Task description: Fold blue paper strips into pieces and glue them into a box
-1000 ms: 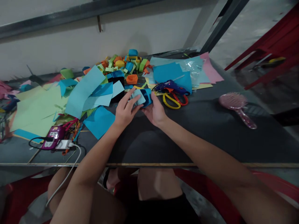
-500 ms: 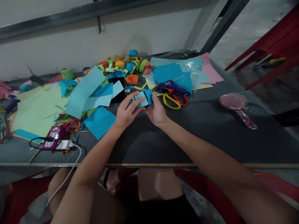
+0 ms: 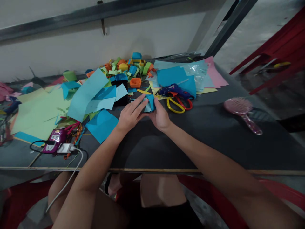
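Between my two hands is a small folded paper box point(image 3: 151, 103), blue with a pale blue part on its left. My left hand point(image 3: 130, 115) curls over its left side, fingers lying across the pale part. From the right, my right hand point(image 3: 160, 115) grips the blue part, its thumb along the edge and its other fingers hidden behind. Just right of the hands lie scissors with yellow and red handles point(image 3: 175, 105) and a blue glue gun point(image 3: 177, 90). A blue paper sheet point(image 3: 102, 125) lies left of my left hand.
Small folded paper pieces point(image 3: 124, 66) are heaped at the back by the wall. Coloured sheets point(image 3: 176, 76) lie behind the scissors, and more paper point(image 3: 39, 109) covers the left. A purple power strip point(image 3: 56, 140) with cables sits front left; a pink hairbrush point(image 3: 239, 106) lies right.
My left fingers have spread further over the pale part of the paper box, covering more of it. The box has turned slightly in my hands. The other things stay in place.
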### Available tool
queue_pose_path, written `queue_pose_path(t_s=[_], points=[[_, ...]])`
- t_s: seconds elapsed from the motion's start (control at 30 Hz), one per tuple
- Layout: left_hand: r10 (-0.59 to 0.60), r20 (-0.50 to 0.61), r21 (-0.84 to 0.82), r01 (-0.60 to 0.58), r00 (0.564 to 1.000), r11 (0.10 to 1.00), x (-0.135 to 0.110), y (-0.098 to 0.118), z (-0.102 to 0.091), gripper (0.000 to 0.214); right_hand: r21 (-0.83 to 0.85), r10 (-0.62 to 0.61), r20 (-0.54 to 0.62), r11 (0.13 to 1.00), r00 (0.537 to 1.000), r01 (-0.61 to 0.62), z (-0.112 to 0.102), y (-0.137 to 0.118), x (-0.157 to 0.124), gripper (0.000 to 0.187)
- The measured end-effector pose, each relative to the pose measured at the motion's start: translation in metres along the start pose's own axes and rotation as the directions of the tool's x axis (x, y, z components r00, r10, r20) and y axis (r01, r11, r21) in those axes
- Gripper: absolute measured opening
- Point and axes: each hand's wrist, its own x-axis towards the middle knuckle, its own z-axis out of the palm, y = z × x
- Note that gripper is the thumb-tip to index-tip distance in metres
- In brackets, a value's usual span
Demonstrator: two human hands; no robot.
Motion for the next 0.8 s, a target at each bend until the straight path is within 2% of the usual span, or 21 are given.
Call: queue_pose_path(t_s=[0.13,0.23,0.4,0.47,0.6,0.7,0.73,0.8], points=[[0.026,0.077,-0.036,-0.023,0.997,0.999,0.002,0.004,0.002,0.077,0.029,0.065,-0.025,0.998,0.998,-0.064,0.002,0.002,-0.001,0.047],[-0.012,0.162,-0.066,0.023,0.987,0.998,0.002,0.007,0.005,0.08,-0.019,0.109,-0.011,0.994,0.994,-0.109,0.0,0.004,-0.001,0.053],[-0.057,0.23,-0.127,0.088,0.971,0.988,-0.002,0.01,0.008,0.083,-0.127,0.08,0.029,0.989,0.996,-0.075,-0.003,0.006,0.0,0.06],[-0.071,0.195,-0.153,0.102,0.978,0.983,-0.002,0.009,0.006,0.085,-0.159,0.058,0.041,0.986,0.997,-0.051,-0.002,0.004,0.0,0.058],[-0.101,0.036,-0.207,0.106,0.994,0.973,-0.002,0.0,-0.005,0.089,-0.268,-0.036,0.134,0.961,0.99,0.071,-0.005,0.0,0.002,0.05],[-0.115,-0.032,-0.224,0.105,0.993,0.969,-0.003,-0.011,-0.013,0.081,-0.489,-0.118,0.226,0.845,0.967,0.217,-0.018,-0.003,0.008,0.062],[-0.12,-0.043,-0.227,0.107,0.992,0.968,-0.003,-0.014,-0.015,0.078,-0.571,-0.13,0.265,0.777,0.955,0.264,-0.023,-0.004,0.011,0.065],[-0.134,-0.052,-0.237,0.118,0.99,0.964,-0.005,-0.02,-0.016,0.074,-0.726,-0.095,0.399,0.574,0.912,0.378,-0.032,-0.006,0.014,0.066]])
